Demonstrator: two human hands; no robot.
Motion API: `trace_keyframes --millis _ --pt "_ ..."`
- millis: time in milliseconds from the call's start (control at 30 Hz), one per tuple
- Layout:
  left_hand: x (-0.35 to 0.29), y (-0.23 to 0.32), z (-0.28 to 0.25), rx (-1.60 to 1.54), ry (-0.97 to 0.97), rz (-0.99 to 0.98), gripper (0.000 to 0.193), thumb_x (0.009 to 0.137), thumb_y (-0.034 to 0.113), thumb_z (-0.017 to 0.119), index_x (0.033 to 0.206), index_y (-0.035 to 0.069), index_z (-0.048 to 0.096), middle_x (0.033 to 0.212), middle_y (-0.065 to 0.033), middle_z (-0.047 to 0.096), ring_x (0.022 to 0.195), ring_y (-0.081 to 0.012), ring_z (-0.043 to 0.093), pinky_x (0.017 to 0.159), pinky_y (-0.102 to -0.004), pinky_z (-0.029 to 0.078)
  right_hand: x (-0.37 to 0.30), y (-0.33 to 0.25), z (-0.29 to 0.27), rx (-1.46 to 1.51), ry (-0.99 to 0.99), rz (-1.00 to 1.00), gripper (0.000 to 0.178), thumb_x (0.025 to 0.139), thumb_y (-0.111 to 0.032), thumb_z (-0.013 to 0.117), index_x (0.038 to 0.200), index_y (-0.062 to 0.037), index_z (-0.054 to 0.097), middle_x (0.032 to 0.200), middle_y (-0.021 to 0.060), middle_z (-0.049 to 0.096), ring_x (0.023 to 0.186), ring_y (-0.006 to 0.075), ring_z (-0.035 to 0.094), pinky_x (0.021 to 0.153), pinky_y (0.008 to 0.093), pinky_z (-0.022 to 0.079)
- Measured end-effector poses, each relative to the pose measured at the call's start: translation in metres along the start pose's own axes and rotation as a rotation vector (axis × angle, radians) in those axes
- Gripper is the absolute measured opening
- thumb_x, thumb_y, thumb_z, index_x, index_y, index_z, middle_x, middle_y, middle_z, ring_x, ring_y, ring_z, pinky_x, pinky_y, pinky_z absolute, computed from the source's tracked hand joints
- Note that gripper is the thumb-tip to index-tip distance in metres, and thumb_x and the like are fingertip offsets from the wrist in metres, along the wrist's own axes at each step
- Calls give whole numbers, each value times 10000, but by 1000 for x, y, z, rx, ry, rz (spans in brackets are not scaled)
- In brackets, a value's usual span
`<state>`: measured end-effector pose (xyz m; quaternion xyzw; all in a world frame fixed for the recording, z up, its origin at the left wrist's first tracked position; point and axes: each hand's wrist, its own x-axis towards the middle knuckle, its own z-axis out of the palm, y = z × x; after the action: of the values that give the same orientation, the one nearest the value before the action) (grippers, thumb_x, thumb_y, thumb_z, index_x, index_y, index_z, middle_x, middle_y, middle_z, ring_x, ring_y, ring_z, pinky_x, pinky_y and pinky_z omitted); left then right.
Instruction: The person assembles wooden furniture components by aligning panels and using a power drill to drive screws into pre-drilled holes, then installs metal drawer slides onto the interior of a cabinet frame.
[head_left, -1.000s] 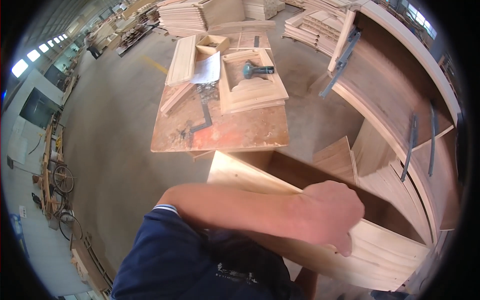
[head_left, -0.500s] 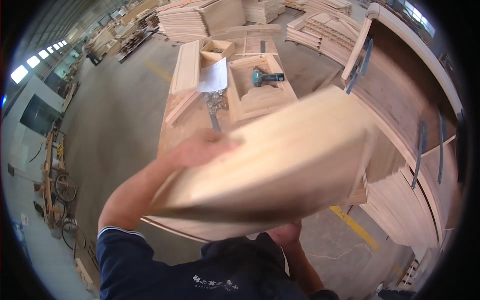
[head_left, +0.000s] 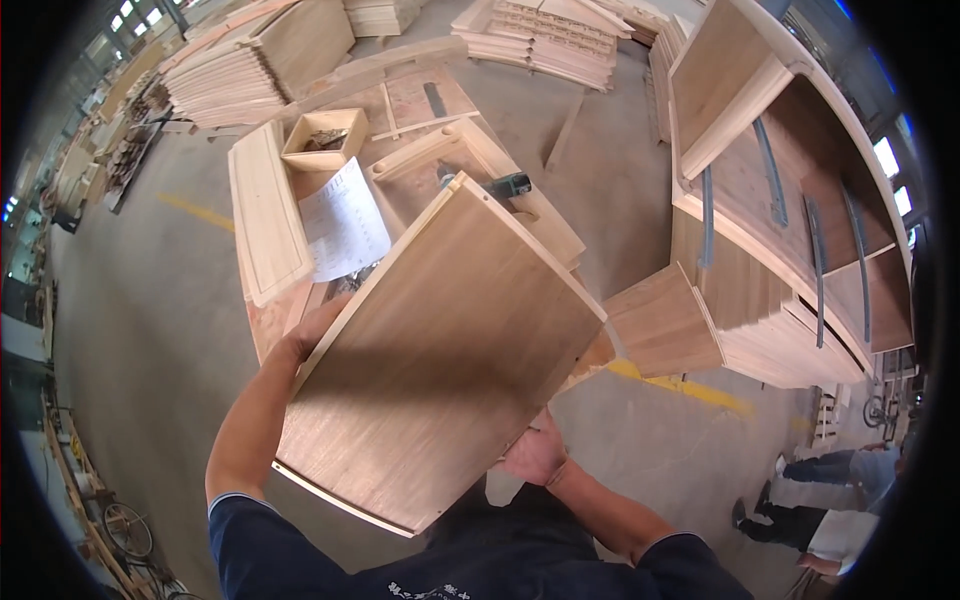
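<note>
A pale wooden drawer point(head_left: 450, 320) is tilted in front of me, its broad flat bottom panel and narrow rim toward me. My left hand point(head_left: 318, 328) is closed on its left edge, the fingers partly hidden behind it. At the lower right edge my right hand point(head_left: 538, 452) supports it, palm up, with some fingertips out of sight. Behind the drawer, a teal and black cordless drill point(head_left: 508, 186) lies on another wooden piece on the workbench point(head_left: 262, 325). A paper sheet point(head_left: 345, 222) lies next to it, partly over a bag of small metal parts point(head_left: 352, 282).
A small wooden box point(head_left: 325, 140) and a long panel point(head_left: 268, 215) are on the bench. To the right stands a wooden cabinet point(head_left: 740, 200) with metal drawer slides point(head_left: 706, 215). Stacked panels point(head_left: 540, 45) stand farther back. Two people point(head_left: 830, 510) are at the lower right.
The drawer has turned in my hands, so its bottom panel now faces me more fully. My view has swung right, bringing more of the cabinet and two people into sight.
</note>
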<state>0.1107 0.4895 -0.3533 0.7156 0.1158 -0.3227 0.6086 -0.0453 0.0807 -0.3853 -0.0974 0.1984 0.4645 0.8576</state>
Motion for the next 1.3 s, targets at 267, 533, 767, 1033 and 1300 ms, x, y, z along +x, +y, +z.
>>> trace_keyframes --millis 267,533,767,1033,1300 --pt "38 4 -27 -88 34 -80 282 969 252 641 1113 24 726 1024 -31 704 954 -121 624 852 -289 503 24 -7 -2 -32 215 0 785 975 -691 318 1550 -157 318 1549 69 395 1384 288 397 1124 512 331" --pt "43 -26 -65 108 172 -152 267 970 241 652 886 2 736 765 26 632 700 -41 540 621 -252 459 -7 -76 19 -535 357 275 760 1003 -594 392 1473 3 383 1462 223 472 1284 402 527 1020 510 471" --pt "41 -28 -61 189 227 -77 192 934 180 650 904 0 708 754 13 629 704 -73 543 632 -256 462 53 -243 95 -1351 285 -438 271 1025 -211 482 1160 -17 614 937 167 710 671 216 658 589 323 535" --pt "38 -46 -67 54 294 -124 210 959 175 577 901 -15 645 807 -43 643 753 -125 588 691 -277 486 275 -328 134 -2795 124 -472 653 850 -52 635 1467 -78 424 1417 204 497 1354 375 438 1132 420 354" --pt "11 -13 -61 31 139 50 521 876 379 752 1192 -18 637 1101 -141 666 1040 -236 619 941 -372 486 352 -360 88 -3077 2 -476 620 909 -153 534 1497 -92 347 1144 178 574 1084 374 576 952 447 456"
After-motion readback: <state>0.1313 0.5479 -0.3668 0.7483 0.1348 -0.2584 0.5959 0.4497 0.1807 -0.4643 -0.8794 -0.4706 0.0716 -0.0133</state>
